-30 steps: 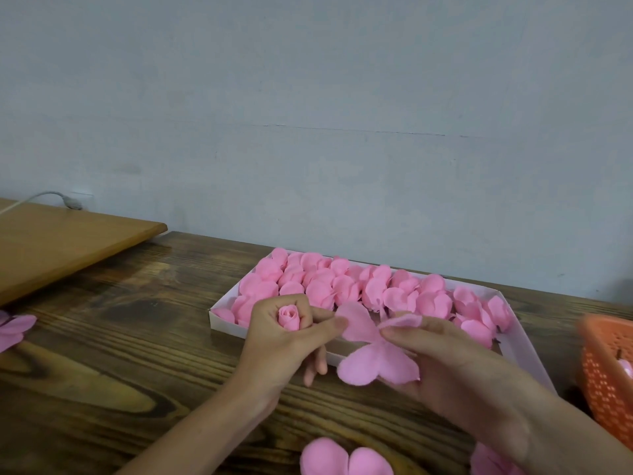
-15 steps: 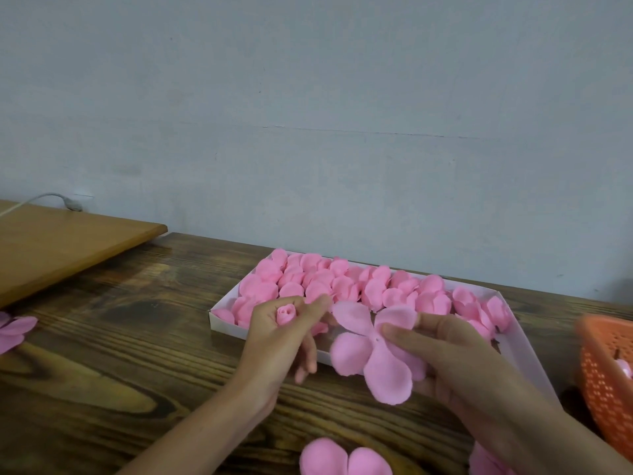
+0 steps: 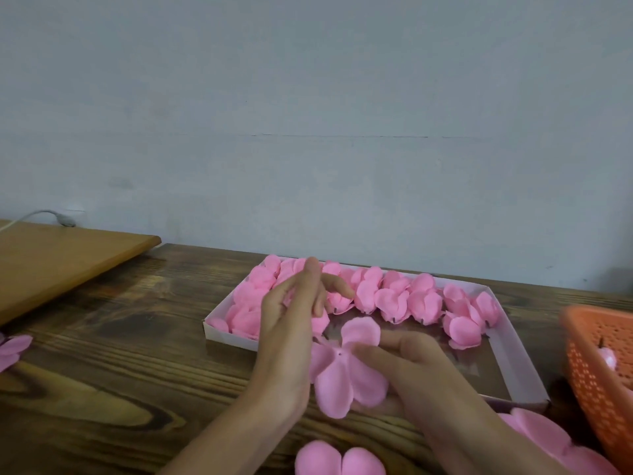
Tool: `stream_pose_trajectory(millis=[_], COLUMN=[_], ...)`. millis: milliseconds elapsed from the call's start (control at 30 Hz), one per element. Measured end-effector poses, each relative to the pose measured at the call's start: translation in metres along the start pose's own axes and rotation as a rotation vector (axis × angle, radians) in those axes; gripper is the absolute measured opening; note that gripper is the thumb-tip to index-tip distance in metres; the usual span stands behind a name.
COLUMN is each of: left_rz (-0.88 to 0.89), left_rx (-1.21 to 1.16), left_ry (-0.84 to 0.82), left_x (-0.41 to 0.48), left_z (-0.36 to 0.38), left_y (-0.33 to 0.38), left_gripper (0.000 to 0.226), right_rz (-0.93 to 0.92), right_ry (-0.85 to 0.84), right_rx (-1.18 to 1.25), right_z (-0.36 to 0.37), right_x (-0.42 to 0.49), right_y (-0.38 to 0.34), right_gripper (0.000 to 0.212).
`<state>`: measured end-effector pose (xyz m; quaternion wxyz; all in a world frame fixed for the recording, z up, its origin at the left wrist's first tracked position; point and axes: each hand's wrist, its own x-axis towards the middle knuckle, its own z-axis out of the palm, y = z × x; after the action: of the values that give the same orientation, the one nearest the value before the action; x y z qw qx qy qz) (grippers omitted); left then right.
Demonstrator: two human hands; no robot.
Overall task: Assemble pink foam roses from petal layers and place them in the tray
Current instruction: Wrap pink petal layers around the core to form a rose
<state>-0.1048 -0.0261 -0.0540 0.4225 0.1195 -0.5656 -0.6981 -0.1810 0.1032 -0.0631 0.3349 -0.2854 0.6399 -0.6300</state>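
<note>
My right hand [image 3: 421, 368] pinches a flat pink petal layer [image 3: 342, 378] with a small centre hole, thumb on top, just in front of the white tray [image 3: 513, 358]. My left hand [image 3: 291, 323] is raised over the tray's front left corner with its back to me and its fingers pointing up. A small pink rose bud [image 3: 320, 323] shows only partly under those fingers, which hold it. Several finished pink roses [image 3: 394, 296] fill the tray's far and left part.
Loose petal layers lie near the front edge [image 3: 339, 459], at the lower right [image 3: 548, 440] and at the far left [image 3: 13, 347]. An orange mesh basket [image 3: 599, 378] stands at the right. A lighter wooden board [image 3: 61, 262] lies at the back left.
My left hand rose and turned its back to me, hiding most of the bud. My right hand lowered the petal layer and turned it flatter, hole upward.
</note>
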Motion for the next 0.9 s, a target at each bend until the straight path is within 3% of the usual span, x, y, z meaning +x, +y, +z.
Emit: stream_pose_trajectory(millis=[267,467,700,900], left_rz=[-0.109,-0.120,-0.104,0.082], left_rx=[0.013,-0.054,0.060,0.102], left_ry=[-0.012,-0.025,-0.064,-0.231], left_x=[-0.002,-0.006,-0.014,-0.017], left_z=[0.002,0.002,0.003,0.003], left_y=[-0.014,-0.011,-0.004,-0.011], left_gripper=[0.077,0.058,0.087,0.055], right_rz=[-0.002,-0.010,-0.059,-0.064], right_ry=[-0.044,-0.071,-0.017,0.054], right_rx=[0.081,0.061,0.005,0.018], right_z=[-0.001,-0.001,0.007,0.009], right_x=[-0.003,-0.004,-0.005,-0.006], right_y=[-0.007,-0.008,-0.009,-0.007], right_gripper=[0.021,0.022,0.029,0.026])
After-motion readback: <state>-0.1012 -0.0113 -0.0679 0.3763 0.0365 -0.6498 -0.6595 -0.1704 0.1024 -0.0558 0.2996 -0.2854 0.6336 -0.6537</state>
